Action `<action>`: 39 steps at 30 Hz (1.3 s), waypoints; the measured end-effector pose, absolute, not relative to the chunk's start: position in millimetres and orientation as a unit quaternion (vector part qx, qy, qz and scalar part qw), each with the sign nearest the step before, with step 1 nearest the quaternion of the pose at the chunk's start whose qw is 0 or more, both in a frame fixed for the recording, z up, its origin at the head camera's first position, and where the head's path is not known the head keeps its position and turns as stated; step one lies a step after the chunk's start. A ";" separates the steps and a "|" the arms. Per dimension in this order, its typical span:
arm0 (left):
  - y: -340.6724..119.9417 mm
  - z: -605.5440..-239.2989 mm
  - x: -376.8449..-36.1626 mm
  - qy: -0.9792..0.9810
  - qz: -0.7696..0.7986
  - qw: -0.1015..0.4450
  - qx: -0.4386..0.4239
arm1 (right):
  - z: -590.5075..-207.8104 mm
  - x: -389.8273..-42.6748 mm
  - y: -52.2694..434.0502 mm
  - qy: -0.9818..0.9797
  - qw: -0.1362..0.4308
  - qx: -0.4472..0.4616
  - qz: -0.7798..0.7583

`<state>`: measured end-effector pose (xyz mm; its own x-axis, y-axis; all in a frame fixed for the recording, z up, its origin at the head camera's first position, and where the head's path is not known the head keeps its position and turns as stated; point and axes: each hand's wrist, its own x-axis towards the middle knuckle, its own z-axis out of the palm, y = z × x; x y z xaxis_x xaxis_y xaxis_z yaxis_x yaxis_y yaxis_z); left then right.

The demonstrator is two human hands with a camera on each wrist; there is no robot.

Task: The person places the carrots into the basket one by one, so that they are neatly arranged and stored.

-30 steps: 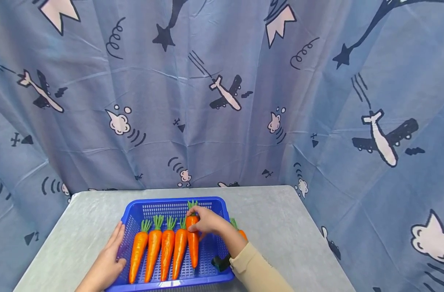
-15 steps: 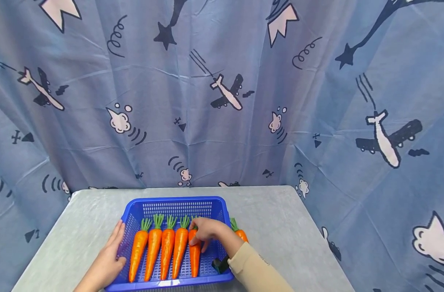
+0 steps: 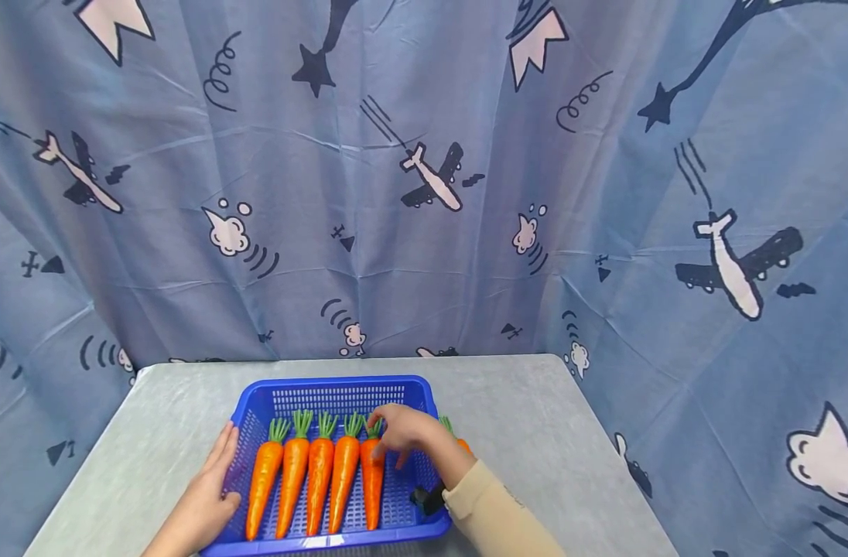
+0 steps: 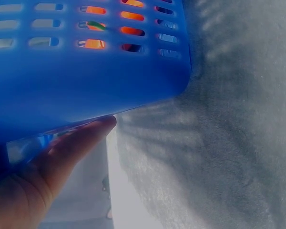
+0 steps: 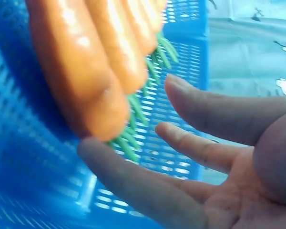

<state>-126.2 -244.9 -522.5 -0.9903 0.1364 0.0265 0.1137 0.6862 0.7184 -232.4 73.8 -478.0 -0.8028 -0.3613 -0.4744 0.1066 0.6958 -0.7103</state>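
Note:
Several orange carrots with green tops lie side by side in a blue plastic basket. My right hand is over the top end of the rightmost carrot, its fingers spread. In the right wrist view, one fingertip is right at that carrot's thick end, with nothing gripped. At the basket's left side, my left hand rests with straight fingers along the rim. The left wrist view shows the left thumb against the basket's edge, below its slotted wall.
Another carrot lies outside the basket on the right, partly hidden by the right forearm. A grey-white table carries the basket, and a blue patterned curtain hangs behind and beside it. A black wrist camera overlaps the basket's right side.
My right hand has lowered the rightmost carrot toward me into line with the others, let go of it, and drawn back slightly up and right. The left hand has stayed put.

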 end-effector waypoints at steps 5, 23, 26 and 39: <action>-245.0 -521.5 -127.6 0.918 0.389 0.018 0.069 | -460.4 -232.0 86.9 0.883 0.247 -0.091 -0.388; -247.6 -522.5 -128.9 0.913 0.401 0.044 0.058 | -449.2 -215.2 154.4 0.910 0.071 -0.022 -0.407; -248.2 -523.1 -129.1 0.913 0.401 0.049 0.055 | -456.6 -213.6 164.2 0.914 0.068 -0.008 -0.400; -246.8 -523.6 -128.7 0.913 0.401 0.038 0.059 | -493.8 -206.5 194.3 0.932 0.077 0.018 -0.354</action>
